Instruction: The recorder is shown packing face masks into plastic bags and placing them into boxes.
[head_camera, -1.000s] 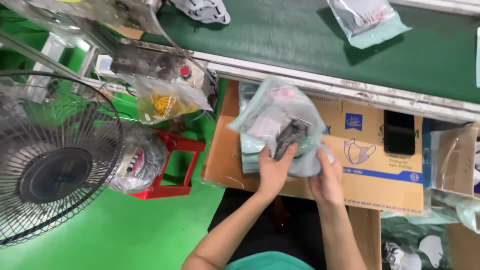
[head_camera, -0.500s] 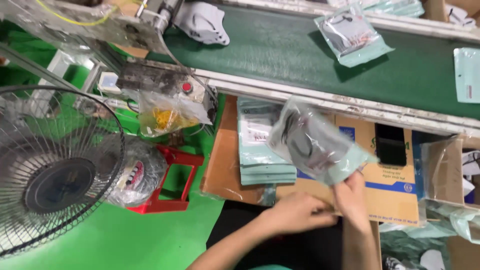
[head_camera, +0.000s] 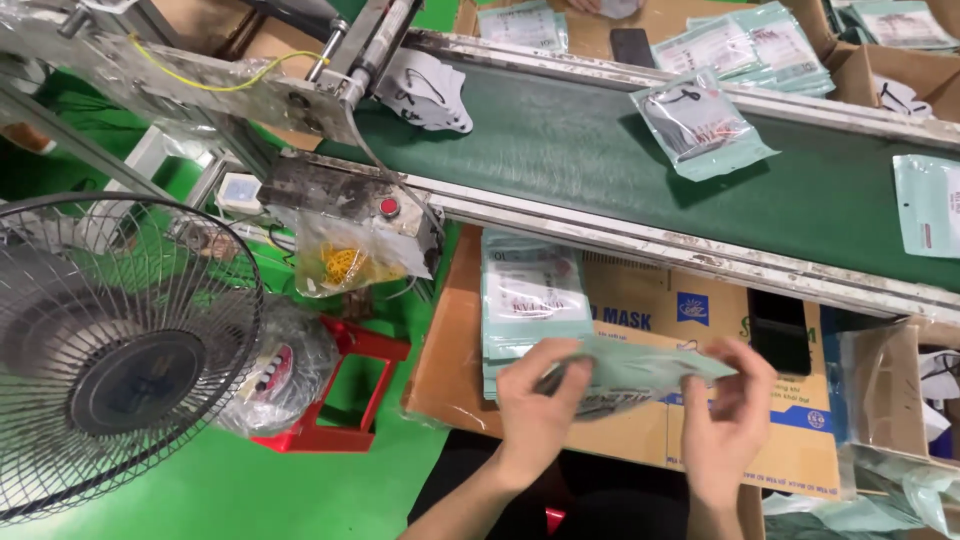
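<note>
green conveyor belt (head_camera: 600, 170) running across the upper part of the view, metal-railed, carrying one flat mask (head_camera: 432, 92) near the machine end, a clear-fronted pouch (head_camera: 700, 125) mid-belt and another pouch (head_camera: 928, 205) at the right edge. big wire-caged fan (head_camera: 110, 365) standing low at the left over a green floor (head_camera: 220, 490). flattened cardboard box (head_camera: 640, 340) serving as a bench below the belt, dark phone (head_camera: 780, 335) lying on its right part. red stool (head_camera: 345, 395) between fan and cardboard, a bulging clear bag (head_camera: 285, 370) leaning on it. clear bag with yellow contents (head_camera: 345, 262) hanging under a red button (head_camera: 389, 208). stack of pale green pouches (head_camera: 530, 305) resting on the cardboard, just beyond the left hand. one pale green mask pouch (head_camera: 630, 370) held flat and nearly level above the cardboard, between both hands. left hand (head_camera: 540, 400) closed over the pouch's left end, thumb beneath, fingers on top. right hand (head_camera: 728, 405) pinching the pouch's right end with curled fingers.
</note>
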